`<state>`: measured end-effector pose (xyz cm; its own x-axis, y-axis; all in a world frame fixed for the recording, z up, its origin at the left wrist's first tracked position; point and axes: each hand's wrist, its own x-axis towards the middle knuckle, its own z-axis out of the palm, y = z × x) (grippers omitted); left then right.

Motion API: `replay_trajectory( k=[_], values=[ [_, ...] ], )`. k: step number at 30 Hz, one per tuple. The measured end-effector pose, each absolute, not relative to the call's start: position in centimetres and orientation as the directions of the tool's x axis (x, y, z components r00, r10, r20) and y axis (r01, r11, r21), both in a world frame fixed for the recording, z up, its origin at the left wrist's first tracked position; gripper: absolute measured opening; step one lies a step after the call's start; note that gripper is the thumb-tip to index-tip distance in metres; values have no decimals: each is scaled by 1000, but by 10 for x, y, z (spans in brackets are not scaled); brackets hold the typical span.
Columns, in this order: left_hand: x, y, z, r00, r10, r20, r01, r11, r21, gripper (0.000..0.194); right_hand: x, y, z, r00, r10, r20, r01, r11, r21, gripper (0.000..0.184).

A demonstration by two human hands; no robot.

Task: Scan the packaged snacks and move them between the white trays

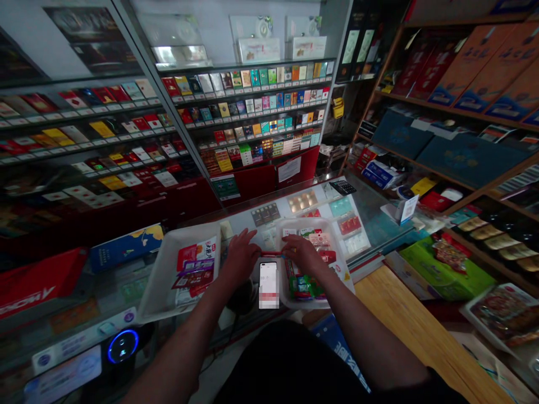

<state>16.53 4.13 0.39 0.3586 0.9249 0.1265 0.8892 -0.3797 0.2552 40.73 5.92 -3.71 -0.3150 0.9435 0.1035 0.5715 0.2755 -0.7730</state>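
Observation:
My left hand (pixel 242 255) is over the counter by the right side of a white bin (pixel 147 275), thumb and a finger at one end of a thin red strip-like packet (pixel 272 254). The packet's other end meets the pinched fingers of my right hand (pixel 301 252), above a second white bin (pixel 347 280). What the strip is exactly, I cannot make out. Just below it, between the bins, a lit phone (pixel 268 285) shows a partly blurred screen. Snack packets (pixel 196 264) lie in the left bin, and more colourful packets (pixel 309 286) fill the right one.
A glass counter (pixel 370 196) with a calculator (pixel 342 187) runs ahead. Cigarette shelves (pixel 252 106) line the wall. At left are a red box (pixel 42 280) and a device with a blue light ring (pixel 123 346). A wooden top (pixel 421 325) and a green box (pixel 446 269) are at right.

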Motion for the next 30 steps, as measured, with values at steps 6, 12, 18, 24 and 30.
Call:
replay_trajectory(
  k=[6,12,18,24,30],
  values=[
    [137,37,4,330,934,137,896,-356,264,24,379,63,-38,-341,934,105,564,293,-772,15],
    [111,35,3,310,940,141,909,-337,246,26,349,64,-37,-358,931,78,590,290,-754,14],
    [87,35,-4,273,956,104,913,-291,284,23,324,62,-42,-376,925,60,603,293,-742,17],
    [65,38,-24,231,967,103,913,-252,321,23,301,57,-49,-375,926,41,627,286,-725,16],
    [45,40,-37,232,969,84,908,-247,338,21,281,54,-60,-368,928,58,622,292,-727,20]
  ],
)
